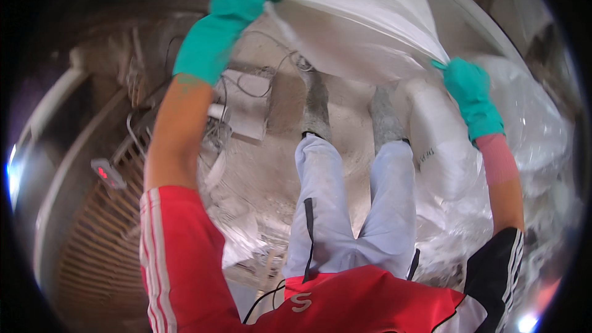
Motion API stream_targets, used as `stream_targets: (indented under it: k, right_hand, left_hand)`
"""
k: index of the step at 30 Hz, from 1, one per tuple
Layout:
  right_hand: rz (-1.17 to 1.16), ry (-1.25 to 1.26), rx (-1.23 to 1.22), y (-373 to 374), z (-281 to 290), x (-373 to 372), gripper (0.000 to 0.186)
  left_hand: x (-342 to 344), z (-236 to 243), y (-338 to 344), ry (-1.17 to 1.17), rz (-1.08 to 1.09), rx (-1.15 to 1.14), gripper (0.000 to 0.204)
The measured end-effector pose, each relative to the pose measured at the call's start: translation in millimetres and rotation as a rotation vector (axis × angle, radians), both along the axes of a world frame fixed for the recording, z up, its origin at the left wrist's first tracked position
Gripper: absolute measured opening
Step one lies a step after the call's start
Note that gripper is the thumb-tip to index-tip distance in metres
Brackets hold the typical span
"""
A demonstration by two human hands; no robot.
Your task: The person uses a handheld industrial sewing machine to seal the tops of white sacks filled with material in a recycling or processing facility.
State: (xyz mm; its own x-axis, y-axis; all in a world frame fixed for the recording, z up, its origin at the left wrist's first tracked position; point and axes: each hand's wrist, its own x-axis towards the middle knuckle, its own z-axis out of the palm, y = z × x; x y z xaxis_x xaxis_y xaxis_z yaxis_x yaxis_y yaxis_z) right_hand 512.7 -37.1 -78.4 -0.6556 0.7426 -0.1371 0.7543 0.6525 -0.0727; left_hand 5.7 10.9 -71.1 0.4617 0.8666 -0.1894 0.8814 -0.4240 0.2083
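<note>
A large white sack (364, 9) is stretched out between my raised hands, its edge sagging in the middle. My left hand (242, 0), in a green rubber glove, is closed on its upper left corner. The right hand (467, 83), gloved alike, pinches the other corner, lower and to the right. Below my right glove stands a filled white sack (441, 142) with dark print, close to my leg. The far part of the stretched sack runs out of the top of the picture.
Clear plastic sheeting (518, 111) lies in a heap on the right. At left are a pale flat box or board (246, 102) with loose cables, a small device with a red display (108, 173) and a slatted wooden surface (98, 240). Dusty floor (345, 111) surrounds my boots.
</note>
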Motion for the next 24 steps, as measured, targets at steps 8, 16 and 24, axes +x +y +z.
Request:
stream_targets:
  k: [8, 16, 24]
  right_hand:
    - [-0.485, 0.033, -0.199, 14, 117, -44, 0.042]
    - [-0.431, 0.807, -1.023, -56, 154, -197, 0.038]
    - [0.562, 0.589, -0.9, -257, 142, -555, 0.055]
  left_hand:
    - [12, 59, -149, 0.39, 0.629, 0.368, 0.062]
    - [48, 94, -462, 0.26, 1.029, -0.339, 0.054]
    - [101, 85, -685, 0.152, 1.349, -0.606, 0.049]
